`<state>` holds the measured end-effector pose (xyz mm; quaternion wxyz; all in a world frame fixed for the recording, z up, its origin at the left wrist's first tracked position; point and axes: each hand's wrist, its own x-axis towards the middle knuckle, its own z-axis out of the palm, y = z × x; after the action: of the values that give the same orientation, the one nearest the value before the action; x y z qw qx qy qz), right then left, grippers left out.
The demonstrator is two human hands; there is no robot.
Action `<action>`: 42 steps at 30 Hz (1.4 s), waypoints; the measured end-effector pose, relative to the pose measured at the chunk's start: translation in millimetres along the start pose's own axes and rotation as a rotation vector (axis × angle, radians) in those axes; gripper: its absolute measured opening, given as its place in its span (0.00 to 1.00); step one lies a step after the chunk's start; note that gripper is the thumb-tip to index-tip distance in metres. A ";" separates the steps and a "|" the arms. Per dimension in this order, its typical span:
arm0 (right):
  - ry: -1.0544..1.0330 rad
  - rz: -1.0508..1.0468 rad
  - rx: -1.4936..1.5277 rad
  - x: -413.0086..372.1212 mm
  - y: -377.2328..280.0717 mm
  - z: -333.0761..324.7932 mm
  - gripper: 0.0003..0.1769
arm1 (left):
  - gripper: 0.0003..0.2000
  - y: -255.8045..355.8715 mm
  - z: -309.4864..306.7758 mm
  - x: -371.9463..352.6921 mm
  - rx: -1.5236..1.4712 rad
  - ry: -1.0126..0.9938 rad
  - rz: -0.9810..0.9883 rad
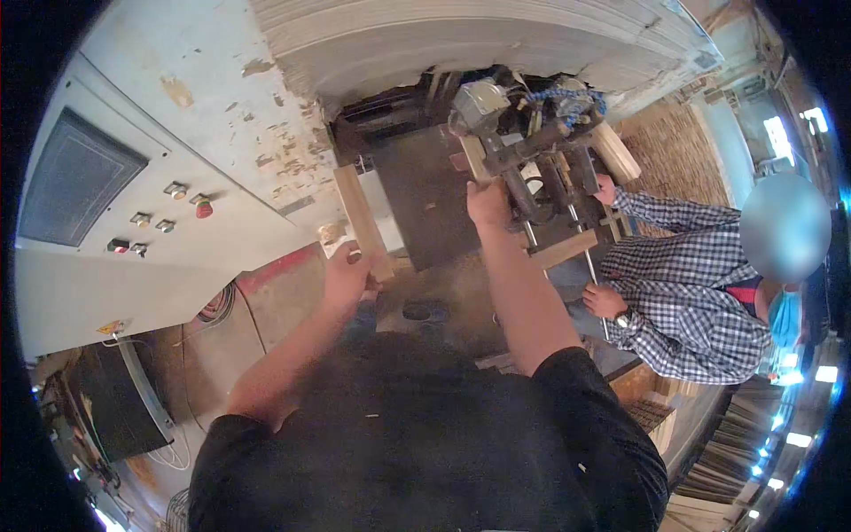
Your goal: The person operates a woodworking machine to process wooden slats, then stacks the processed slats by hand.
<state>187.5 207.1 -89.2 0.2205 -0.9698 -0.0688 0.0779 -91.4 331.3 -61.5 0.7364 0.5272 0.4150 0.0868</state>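
My left hand [347,270] grips the near end of a long wooden strip [359,213] that leans up along the side of a machine. My right hand [487,202] is closed around another wooden piece [474,158] just under the grey motor head [483,102] of the machine. A dark metal bed [425,208] lies between my two hands. Blue cord [567,96] is wrapped over the head's top.
A pale control cabinet [160,133] with buttons and a red knob [204,210] stands at left. A co-worker in a checked shirt [683,293] stands at right, both hands on wooden pieces by the machine. Stacked boards [496,35] lie beyond; cables run at lower left.
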 end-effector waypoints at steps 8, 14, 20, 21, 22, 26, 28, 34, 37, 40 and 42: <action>-0.112 -0.211 0.031 -84.1 31.3 8.3 0.25 | 0.13 44.2 32.6 43.6 -0.205 -0.115 -0.015; -0.111 -0.242 0.098 -158.4 67.4 3.6 0.26 | 0.26 44.2 91.4 129.2 0.802 -0.025 0.780; -0.202 -0.024 0.308 -168.0 126.6 8.9 0.28 | 0.25 21.9 119.7 172.6 1.025 -0.087 0.649; -0.247 0.020 0.299 -174.0 131.4 -2.6 0.29 | 0.25 14.0 116.3 177.7 1.008 -0.122 0.578; -0.296 0.060 0.291 -179.4 135.4 -10.8 0.30 | 0.26 18.0 114.1 169.0 1.029 -0.126 0.624; -0.258 0.128 0.397 -200.5 172.1 4.2 0.32 | 0.24 37.5 96.8 170.2 1.098 0.002 0.914; -0.186 0.103 0.519 -211.5 166.2 -9.5 0.33 | 0.19 63.6 93.3 163.8 1.372 0.323 1.023; -0.443 0.371 1.030 -211.2 158.0 -17.5 0.20 | 0.23 59.5 83.3 207.3 1.337 -0.205 0.899; -0.427 0.380 1.060 -211.8 156.7 -23.0 0.16 | 0.28 81.7 98.0 163.3 0.996 -0.305 1.208; -0.380 0.401 1.173 -217.8 165.1 -15.5 0.16 | 0.30 105.0 112.2 119.8 0.855 -0.375 1.209; -0.390 0.365 1.151 -217.6 173.5 -9.3 0.16 | 0.30 112.9 116.0 106.9 0.797 -0.433 1.235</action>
<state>-6.5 11.7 -130.7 0.6731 -0.6601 0.1116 0.3142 93.5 358.4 -9.7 0.3732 0.8945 -0.1084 0.2211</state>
